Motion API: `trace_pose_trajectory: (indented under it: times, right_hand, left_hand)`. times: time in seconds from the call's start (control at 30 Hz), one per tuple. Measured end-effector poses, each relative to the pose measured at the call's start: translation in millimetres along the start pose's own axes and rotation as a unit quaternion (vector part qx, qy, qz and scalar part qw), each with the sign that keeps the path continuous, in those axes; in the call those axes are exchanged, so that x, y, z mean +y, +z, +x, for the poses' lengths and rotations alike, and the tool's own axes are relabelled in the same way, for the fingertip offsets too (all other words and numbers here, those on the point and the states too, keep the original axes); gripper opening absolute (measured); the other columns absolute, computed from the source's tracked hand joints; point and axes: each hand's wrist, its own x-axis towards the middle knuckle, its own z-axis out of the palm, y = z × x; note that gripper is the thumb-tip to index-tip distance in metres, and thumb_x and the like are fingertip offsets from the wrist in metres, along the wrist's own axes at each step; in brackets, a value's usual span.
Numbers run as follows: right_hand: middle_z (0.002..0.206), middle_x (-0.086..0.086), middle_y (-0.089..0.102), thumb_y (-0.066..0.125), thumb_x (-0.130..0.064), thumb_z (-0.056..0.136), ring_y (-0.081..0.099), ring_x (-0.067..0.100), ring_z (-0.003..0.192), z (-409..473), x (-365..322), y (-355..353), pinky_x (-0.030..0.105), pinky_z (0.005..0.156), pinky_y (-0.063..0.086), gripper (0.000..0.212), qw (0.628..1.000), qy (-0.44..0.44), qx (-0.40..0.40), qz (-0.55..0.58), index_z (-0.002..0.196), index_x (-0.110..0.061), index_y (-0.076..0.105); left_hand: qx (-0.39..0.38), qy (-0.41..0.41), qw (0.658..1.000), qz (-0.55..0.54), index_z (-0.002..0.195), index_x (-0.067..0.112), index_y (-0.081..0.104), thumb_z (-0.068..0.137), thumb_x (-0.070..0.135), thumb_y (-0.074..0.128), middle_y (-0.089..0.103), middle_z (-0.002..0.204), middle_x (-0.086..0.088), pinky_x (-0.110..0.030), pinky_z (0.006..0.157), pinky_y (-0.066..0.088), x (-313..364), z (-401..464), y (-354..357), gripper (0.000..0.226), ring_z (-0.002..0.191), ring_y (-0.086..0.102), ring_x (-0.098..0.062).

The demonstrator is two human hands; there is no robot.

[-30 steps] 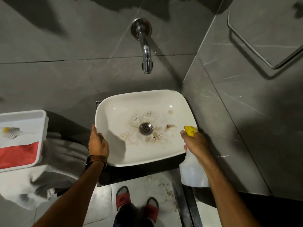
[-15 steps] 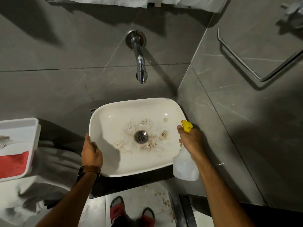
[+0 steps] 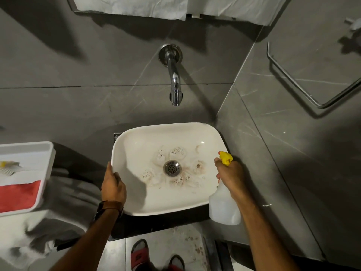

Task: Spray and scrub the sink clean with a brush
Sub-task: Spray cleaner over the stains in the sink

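A white sink (image 3: 136, 200) sits below me, with brown stains and foamy blobs around its metal drain (image 3: 172, 168). My left hand (image 3: 113, 185) grips the sink's left rim. My right hand (image 3: 229, 174) holds a translucent spray bottle (image 3: 223, 207) by its neck over the sink's right edge. Its yellow nozzle (image 3: 225, 157) points toward the basin. A brush (image 3: 9, 167) with a yellow and white head lies blurred in the white tray at the far left.
A chrome tap (image 3: 174, 85) sticks out of the grey tiled wall above the basin. The white tray (image 3: 45, 173) at the left also holds a red cloth (image 3: 19, 194). A metal rail (image 3: 312, 90) hangs on the right wall. My sandalled feet (image 3: 156, 257) stand on the floor below.
The view has tilted upward, so the sink and hands sit lower in the picture. My right hand has lifted the spray bottle slightly and moved it over the sink's right edge.
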Motion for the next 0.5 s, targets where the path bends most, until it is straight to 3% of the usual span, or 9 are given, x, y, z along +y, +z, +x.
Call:
trace_pose_trajectory:
  times: [0.1, 0.23, 0.33, 0.5]
  right_hand:
    - [0.071, -0.002, 0.073, 0.062, -0.051, 0.089, 0.074, 0.021, 0.066, -3.7, 2.8, 0.1, 0.043, 0.071, 0.065, 0.032, 1.0, 0.003, -0.02, -0.006, 0.115, -0.034, 0.071]
    - [0.075, 0.003, 0.072, 0.062, -0.042, 0.09, 0.072, 0.031, 0.075, -12.6, 11.0, 3.9, 0.049, 0.083, 0.061, 0.03, 0.998, 0.033, -0.046, -0.022, 0.114, -0.028, 0.074]
    - [0.07, 0.004, 0.073, 0.062, -0.046, 0.091, 0.072, 0.03, 0.07, -25.5, 18.7, 7.2, 0.05, 0.079, 0.062, 0.026, 0.997, 0.027, -0.062, -0.031, 0.099, -0.024, 0.074]
    - [0.079, 0.004, 0.074, 0.06, -0.042, 0.095, 0.072, 0.031, 0.078, -41.8, 28.4, 15.2, 0.046, 0.086, 0.059, 0.032, 0.995, 0.038, -0.087, -0.037, 0.119, -0.027, 0.073]
  left_hand:
    - [0.0, -0.004, 1.0, -0.003, 0.152, 0.022, 0.031, 0.104, 0.013, 0.035, 0.059, 0.133, -0.017, -0.051, 0.098, 0.05, 2.2, -1.0, -0.6, 0.049, 0.111, 0.06, -0.038]
    - [-0.003, -0.011, 1.0, -0.003, 0.153, 0.022, 0.03, 0.104, 0.014, 0.035, 0.058, 0.134, -0.016, -0.052, 0.1, 0.05, 2.6, -1.2, -1.3, 0.05, 0.112, 0.059, -0.038]
    - [-0.008, -0.022, 1.0, -0.003, 0.154, 0.021, 0.028, 0.104, 0.014, 0.035, 0.057, 0.136, -0.016, -0.052, 0.102, 0.049, 2.5, -0.9, -0.9, 0.051, 0.114, 0.059, -0.037]
    - [-0.012, -0.023, 1.0, -0.009, 0.155, 0.02, 0.027, 0.104, 0.014, 0.035, 0.055, 0.139, -0.016, -0.053, 0.104, 0.047, 2.0, -0.6, -0.4, 0.051, 0.117, 0.058, -0.037]
